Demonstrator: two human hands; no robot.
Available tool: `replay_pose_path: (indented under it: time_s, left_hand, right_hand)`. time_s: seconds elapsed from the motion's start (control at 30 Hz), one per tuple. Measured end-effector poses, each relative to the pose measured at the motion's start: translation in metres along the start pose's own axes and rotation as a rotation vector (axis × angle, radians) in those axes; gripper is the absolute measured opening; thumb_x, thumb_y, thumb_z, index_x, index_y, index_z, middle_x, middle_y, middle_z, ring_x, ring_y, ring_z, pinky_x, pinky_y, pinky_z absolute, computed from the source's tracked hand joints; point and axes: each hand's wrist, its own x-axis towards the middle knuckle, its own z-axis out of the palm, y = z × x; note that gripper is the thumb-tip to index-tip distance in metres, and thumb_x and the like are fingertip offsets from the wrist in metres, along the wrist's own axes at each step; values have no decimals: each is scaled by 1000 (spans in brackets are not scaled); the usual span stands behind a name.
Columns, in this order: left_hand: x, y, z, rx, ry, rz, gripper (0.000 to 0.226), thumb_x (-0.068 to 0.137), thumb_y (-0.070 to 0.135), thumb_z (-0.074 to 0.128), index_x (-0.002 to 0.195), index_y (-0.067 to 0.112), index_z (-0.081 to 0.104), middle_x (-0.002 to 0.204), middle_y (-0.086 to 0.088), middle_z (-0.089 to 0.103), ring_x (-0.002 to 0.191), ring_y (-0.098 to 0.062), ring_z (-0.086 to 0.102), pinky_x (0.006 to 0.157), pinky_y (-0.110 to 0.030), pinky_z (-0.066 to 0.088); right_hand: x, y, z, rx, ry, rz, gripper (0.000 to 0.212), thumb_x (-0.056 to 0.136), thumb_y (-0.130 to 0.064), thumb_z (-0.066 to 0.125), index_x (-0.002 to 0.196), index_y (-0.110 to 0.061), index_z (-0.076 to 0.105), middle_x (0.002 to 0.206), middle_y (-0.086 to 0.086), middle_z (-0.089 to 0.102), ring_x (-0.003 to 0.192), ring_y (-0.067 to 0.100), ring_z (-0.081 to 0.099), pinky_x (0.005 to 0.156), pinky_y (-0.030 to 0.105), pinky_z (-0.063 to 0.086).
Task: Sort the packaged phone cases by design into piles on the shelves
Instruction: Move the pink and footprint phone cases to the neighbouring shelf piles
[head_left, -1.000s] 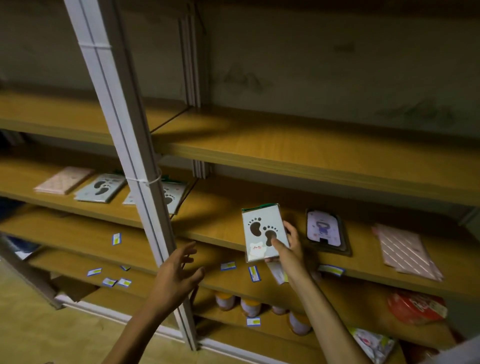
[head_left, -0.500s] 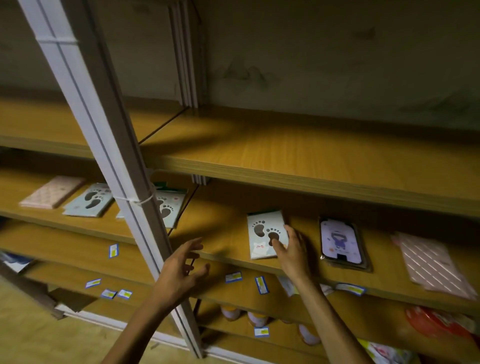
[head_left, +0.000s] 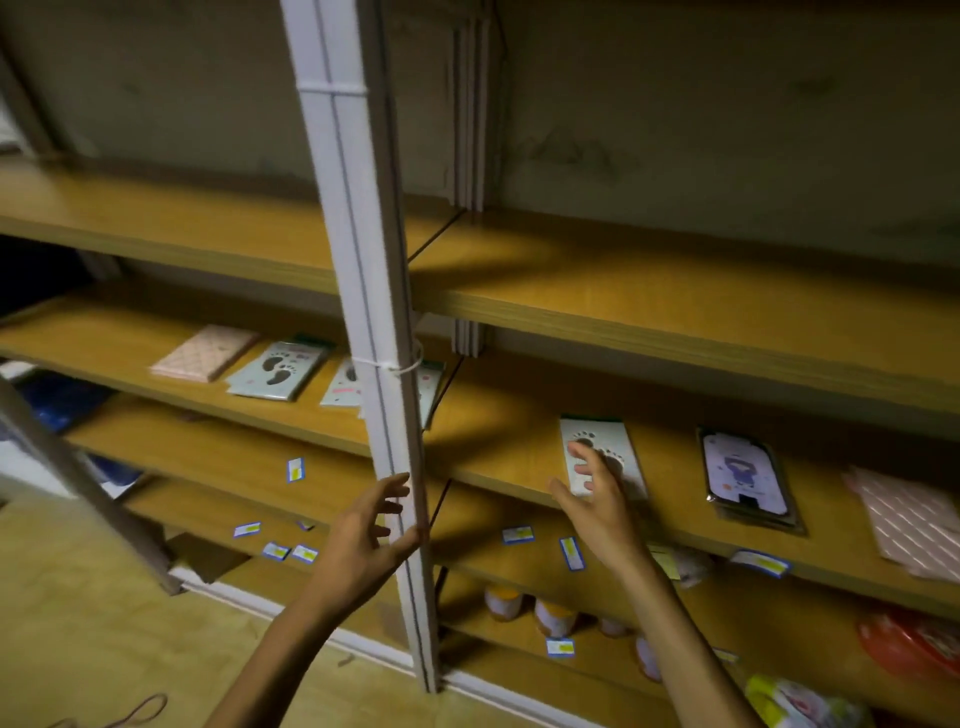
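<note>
Footprint case (head_left: 602, 457) lying near shelf (head_left: 498, 457) front edge | right hand (head_left: 597, 499) released, left hand (head_left: 363, 540) empty — several piles begun

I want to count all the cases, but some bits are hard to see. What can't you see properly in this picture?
- Footprint case behind the white post, head view: the post covers its middle.
- Footprint case on the right: the right hand hides its lower part.
- Pink striped pack: cut off by the right edge.
- Blue price tags: print too small.
- Jars below: dark, partly hidden by the shelf.
</note>
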Motion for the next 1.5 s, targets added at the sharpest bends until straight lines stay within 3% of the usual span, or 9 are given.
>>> replay_pose_path:
  time_s: [0.1, 0.3, 0.47, 0.7, 0.87, 1.03, 1.17, 1.3, 1.5]
  left_hand:
    - [-28, -17, -35, -3, 55, -50, 70, 65, 55, 64, 130, 32, 52, 115, 13, 63, 101, 0, 61, 77, -27, 56]
    - [-74, -48, -103, 0, 161, -112, 64, 67, 47, 68, 127, 32, 55, 112, 14, 64, 98, 0, 62, 76, -31, 57]
    - [-103, -70, -154, 19, 227, -158, 62, 65, 46, 67, 124, 33, 55, 113, 14, 65, 98, 2, 62, 73, -22, 52]
    - [-107, -98, -211, 48, 311, -204, 64, 66, 44, 69, 126, 36, 51, 115, 12, 63, 100, 1, 61, 78, -31, 56]
    - [-75, -124, -247, 112, 348, -226, 62, 78, 20, 75, 133, 30, 49, 115, 15, 59, 99, 15, 55, 78, -13, 49]
    - [-18, -155, -284, 175, 364, -219, 64, 79, 31, 74, 137, 29, 46, 123, 9, 57, 106, -5, 57, 85, -28, 53]
    - [33, -173, -302, 190, 344, -225, 66, 82, 31, 71, 140, 27, 41, 126, 9, 52, 110, -10, 53, 69, -10, 51]
    - [78, -191, -316, 232, 342, -227, 69, 81, 33, 72, 141, 29, 39, 130, 7, 53, 111, -6, 51, 87, -28, 52]
    - [135, -211, -338, 253, 307, -207, 70, 79, 37, 73, 141, 27, 40, 132, 4, 54, 112, -7, 50, 90, -30, 49]
  right_hand:
    - [-18, -20, 28, 58, -78, -20, 49, 88, -32, 66, 132, -34, 45, 131, -11, 48, 119, 8, 47, 90, 24, 41]
    - [-55, -63, 87, 78, -182, -60, 50, 88, -31, 66, 132, -39, 43, 131, -13, 48, 114, 7, 48, 88, 24, 44]
    - [-67, -98, 147, 55, -291, -102, 51, 86, -34, 66, 131, -43, 43, 128, -13, 50, 115, 6, 49, 86, 22, 46]
    - [-46, -147, 220, -13, -387, -238, 51, 86, -32, 66, 127, -46, 39, 127, -18, 48, 113, 1, 48, 88, 20, 41]
    - [-9, -170, 274, -17, -437, -258, 51, 86, -36, 66, 126, -49, 37, 128, -19, 46, 111, -2, 45, 86, 19, 41]
    - [49, -185, 325, -31, -449, -257, 51, 86, -39, 65, 128, -48, 39, 126, -20, 42, 115, 4, 43, 93, 30, 45]
    - [91, -193, 359, -34, -456, -234, 54, 86, -38, 65, 133, -44, 38, 132, -15, 41, 121, 6, 40, 90, 30, 46]
    - [127, -196, 378, -50, -459, -183, 55, 86, -38, 65, 134, -45, 38, 127, -12, 41, 117, 8, 42, 87, 31, 47]
    - [167, -202, 396, -102, -383, -139, 53, 86, -33, 67, 133, -36, 43, 127, -7, 46, 107, 4, 45, 74, 19, 43]
